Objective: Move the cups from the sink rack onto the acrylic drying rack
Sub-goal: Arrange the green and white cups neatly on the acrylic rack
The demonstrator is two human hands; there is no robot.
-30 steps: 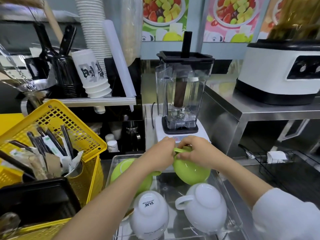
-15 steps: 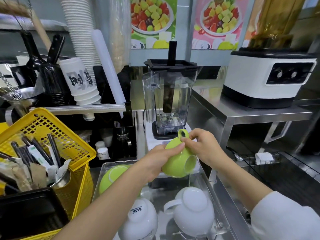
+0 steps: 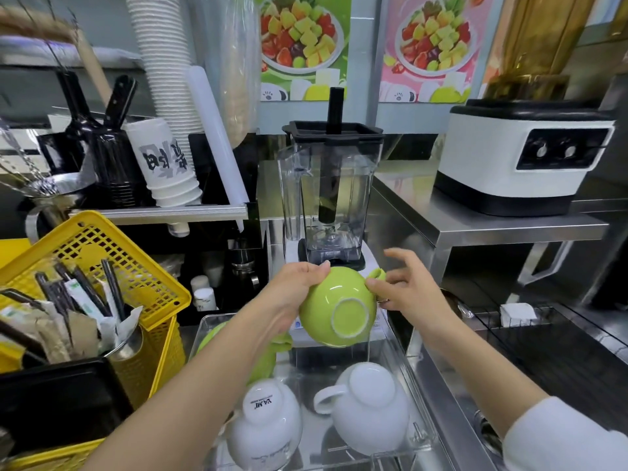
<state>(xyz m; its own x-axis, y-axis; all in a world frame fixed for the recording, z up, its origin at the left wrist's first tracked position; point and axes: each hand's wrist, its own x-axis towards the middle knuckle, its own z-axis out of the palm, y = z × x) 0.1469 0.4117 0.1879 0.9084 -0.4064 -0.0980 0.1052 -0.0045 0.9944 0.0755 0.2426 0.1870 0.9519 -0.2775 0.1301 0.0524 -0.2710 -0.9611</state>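
A green cup (image 3: pixel 339 309) hangs tilted above the clear acrylic drying rack (image 3: pixel 406 375), its base turned toward me and its handle pointing right. My left hand (image 3: pixel 294 292) grips it on the left side. My right hand (image 3: pixel 406 287) is beside the handle with fingers spread, only the thumb tip touching the cup. Two white cups (image 3: pixel 268 421) (image 3: pixel 372 407) rest upside down in the rack's near part. Another green cup (image 3: pixel 212 334) sits in the rack's far left, mostly hidden by my left arm. The dark wire sink rack (image 3: pixel 550 338) lies to the right.
A blender (image 3: pixel 329 192) stands right behind the acrylic rack. A yellow basket (image 3: pixel 102 253) with utensils and a black tray (image 3: pixel 57 406) crowd the left. A white machine (image 3: pixel 523 158) sits on a steel shelf at right. Paper cup stacks (image 3: pixel 163 164) lean at the back left.
The green cup rose off the rack and turned until its base faces me. My right hand let go of the handle and spread its fingers; the left kept its hold.
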